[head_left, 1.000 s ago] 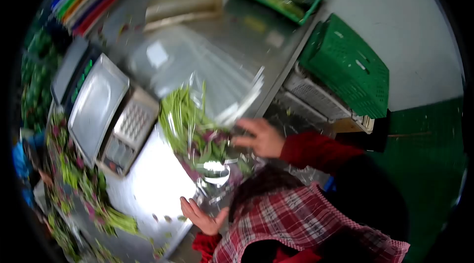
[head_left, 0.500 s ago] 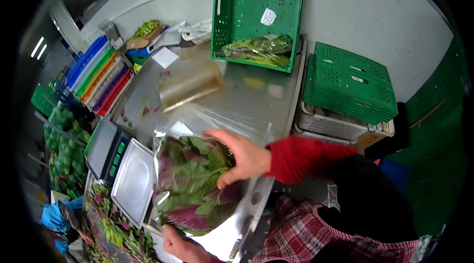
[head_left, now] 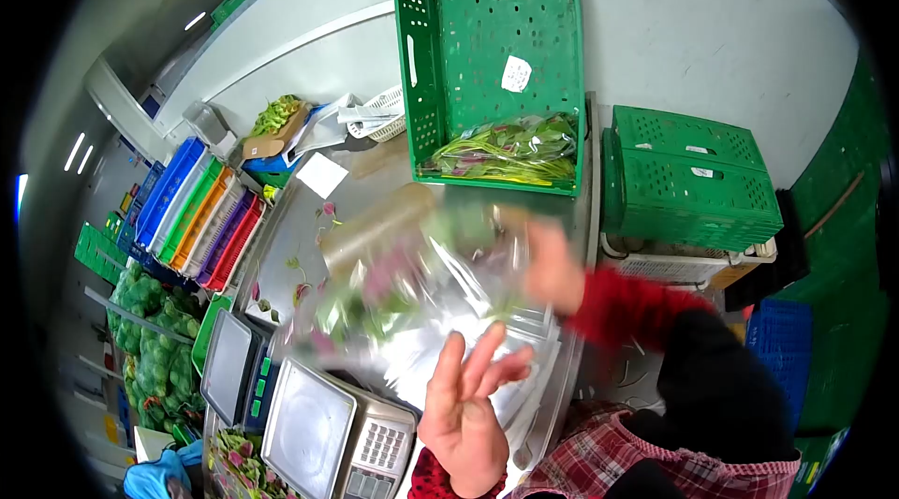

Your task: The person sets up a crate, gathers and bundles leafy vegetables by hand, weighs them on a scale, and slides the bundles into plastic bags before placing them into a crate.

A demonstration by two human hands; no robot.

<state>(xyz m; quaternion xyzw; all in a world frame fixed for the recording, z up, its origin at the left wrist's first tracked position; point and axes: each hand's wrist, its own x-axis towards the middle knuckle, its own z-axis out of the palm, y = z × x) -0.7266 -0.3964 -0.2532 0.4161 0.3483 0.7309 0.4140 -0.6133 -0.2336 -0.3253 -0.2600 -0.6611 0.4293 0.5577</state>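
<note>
A clear plastic bag of green and purple leafy greens (head_left: 384, 288), smeared by motion, is in the air over the metal table. My right hand (head_left: 552, 267) grips the bag at its right end; the fingertips are blurred. Lower down, my left hand (head_left: 465, 419) is apart from the bag, palm up with its fingers spread and nothing in it. Beneath the bag and beside my left hand lie clear plastic bags (head_left: 538, 349). Past the right hand, a green crate (head_left: 510, 7) tilted against the wall holds bagged greens (head_left: 510, 151) along its lower side.
A scale (head_left: 314, 429) with a keypad stands left of my left hand, and another scale (head_left: 229, 363) beyond it. A brownish roll (head_left: 379, 223) lies on the metal table (head_left: 361, 167). Loose leaves (head_left: 245, 466) are lower left. Stacked green crates (head_left: 693, 185) stand right, coloured trays (head_left: 201, 218) left.
My right hand has lifted the bagged greens up and away, toward the crate. The left hand has let go of the bag's lower edge and opened. The view has shifted, showing the scale's keypad.
</note>
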